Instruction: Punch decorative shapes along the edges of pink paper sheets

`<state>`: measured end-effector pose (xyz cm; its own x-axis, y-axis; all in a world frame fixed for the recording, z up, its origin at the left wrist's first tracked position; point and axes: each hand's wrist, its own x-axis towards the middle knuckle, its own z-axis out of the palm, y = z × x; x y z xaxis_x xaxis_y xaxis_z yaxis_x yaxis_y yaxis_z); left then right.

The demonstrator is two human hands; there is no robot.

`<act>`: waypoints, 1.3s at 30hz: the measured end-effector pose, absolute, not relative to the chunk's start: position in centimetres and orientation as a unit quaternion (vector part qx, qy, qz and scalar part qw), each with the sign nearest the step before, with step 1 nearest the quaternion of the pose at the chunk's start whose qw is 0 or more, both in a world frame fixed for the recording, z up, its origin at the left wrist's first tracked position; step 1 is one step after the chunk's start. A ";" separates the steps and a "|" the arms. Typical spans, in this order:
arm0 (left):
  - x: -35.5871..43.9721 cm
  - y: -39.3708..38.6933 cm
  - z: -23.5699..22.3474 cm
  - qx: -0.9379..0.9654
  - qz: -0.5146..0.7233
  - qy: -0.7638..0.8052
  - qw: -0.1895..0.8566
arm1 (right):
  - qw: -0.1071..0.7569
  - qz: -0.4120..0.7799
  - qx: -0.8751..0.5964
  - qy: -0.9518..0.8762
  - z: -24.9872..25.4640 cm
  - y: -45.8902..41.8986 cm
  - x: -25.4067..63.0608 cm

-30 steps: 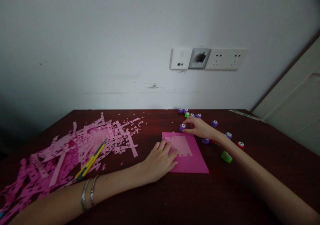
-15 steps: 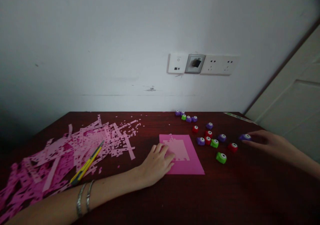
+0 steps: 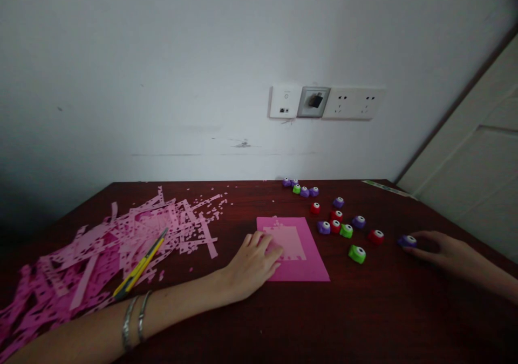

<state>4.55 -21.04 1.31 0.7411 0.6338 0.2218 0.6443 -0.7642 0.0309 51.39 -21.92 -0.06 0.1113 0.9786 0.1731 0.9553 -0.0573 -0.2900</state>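
Observation:
My left hand (image 3: 257,258) lies over the left side of a light pink sheet (image 3: 294,241), its fingers slightly bent and resting on it. Under that sheet is a larger, darker pink sheet (image 3: 311,269). The light sheet's bottom edge has small punched notches, and tiny cut-outs (image 3: 277,222) lie near its top. Far to the right, my right hand (image 3: 443,253) pinches a purple craft punch (image 3: 407,241) between thumb and fingers, at the table surface. The nearest other punches are a red one (image 3: 376,237) and a green one (image 3: 357,254).
Several more purple, red and green punches (image 3: 335,226) stand right of the sheets and toward the wall. Punched pink paper strips (image 3: 149,229) pile up at left, with a yellow utility knife (image 3: 141,264) on them. A ruler-like strip (image 3: 388,189) lies at the back right.
My right hand has moved a little right and nearer to me, carrying the purple craft punch along. My left hand stays on the paper.

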 end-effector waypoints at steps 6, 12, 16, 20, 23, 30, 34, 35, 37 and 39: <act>4.5 -19.7 2.8 -0.929 -0.170 -0.328 0.002 | 0.143 0.054 -0.715 -0.682 3.1 -22.3 48.2; 5.9 -10.7 4.8 -0.881 -0.298 -0.359 -0.076 | 0.110 0.117 -0.604 -0.780 5.7 -23.5 37.9; 7.9 -3.3 4.6 -0.859 -0.269 -0.413 -0.137 | 0.113 0.110 -0.547 -0.822 5.5 -22.9 32.2; 9.8 1.6 3.5 -0.850 -0.241 -0.441 -0.157 | 0.125 0.087 -0.547 -0.823 6.0 -19.3 29.6; 10.9 3.5 2.8 -0.852 -0.238 -0.437 -0.165 | 0.127 0.045 -0.589 -0.796 6.8 -15.2 29.1; 12.5 4.9 1.6 -0.853 -0.250 -0.420 -0.182 | 0.116 0.023 -0.684 -0.720 6.3 -7.6 31.2; 13.4 4.2 0.7 -0.861 -0.247 -0.397 -0.201 | 0.098 0.037 -0.692 -0.715 4.9 -5.7 32.4; 13.5 3.9 0.5 -0.863 -0.246 -0.390 -0.206 | 0.094 0.038 -0.695 -0.712 4.5 -5.4 32.6; 13.9 3.3 0.3 -0.868 -0.243 -0.377 -0.214 | 0.088 0.043 -0.699 -0.708 4.0 -4.8 32.9; 14.1 2.8 0.2 -0.872 -0.240 -0.364 -0.221 | 0.087 0.051 -0.698 -0.709 3.5 -4.4 33.0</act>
